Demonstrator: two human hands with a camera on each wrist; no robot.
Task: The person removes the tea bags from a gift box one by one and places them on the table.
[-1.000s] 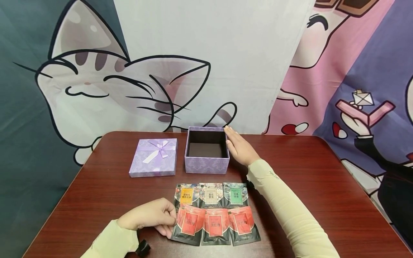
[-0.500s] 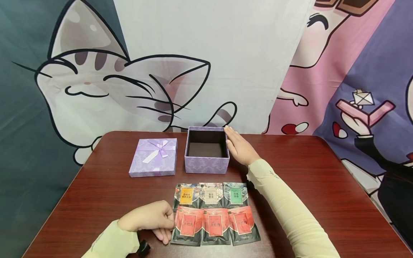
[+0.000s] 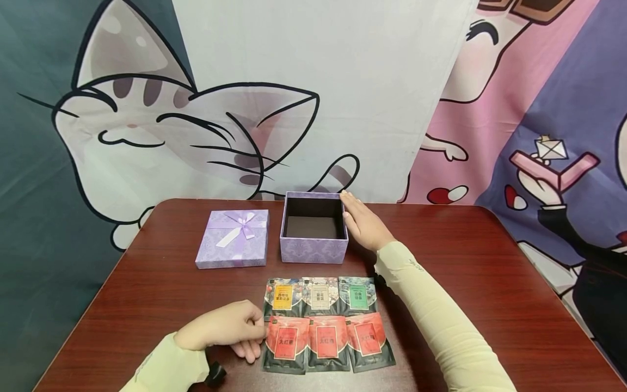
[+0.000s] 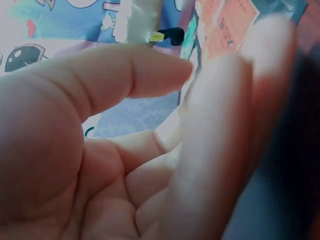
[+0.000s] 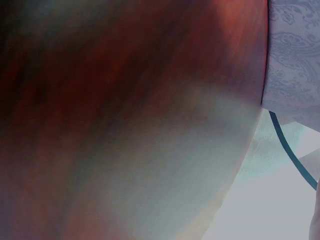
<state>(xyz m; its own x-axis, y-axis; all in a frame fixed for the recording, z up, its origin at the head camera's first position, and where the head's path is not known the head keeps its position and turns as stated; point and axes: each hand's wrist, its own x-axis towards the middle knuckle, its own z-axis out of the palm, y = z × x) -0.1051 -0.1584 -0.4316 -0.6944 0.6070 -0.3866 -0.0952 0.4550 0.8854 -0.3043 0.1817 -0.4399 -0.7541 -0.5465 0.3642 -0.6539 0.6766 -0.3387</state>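
Observation:
My left hand is at the left edge of the leftmost red tea packet, its fingers loosely bent. In the left wrist view a gap shows between thumb and fingers, with red packets just past the fingertips. Two more red packets, a middle one and a right one, complete the front row, lying flat. Straight fingers of my right hand rest along the right side of an uncovered, empty purple gift box. The right wrist view shows its patterned wall.
Behind the red packets lies a row with yellow, cream and green labels. The box's purple lid, with a ribbon bow, lies left of the box. A cartoon-printed cloth hangs behind the brown table.
The leftmost red packet's top edge has come down and it now lies flatter, in line with its row. My left hand has shifted slightly beside it. The right hand and box stay put.

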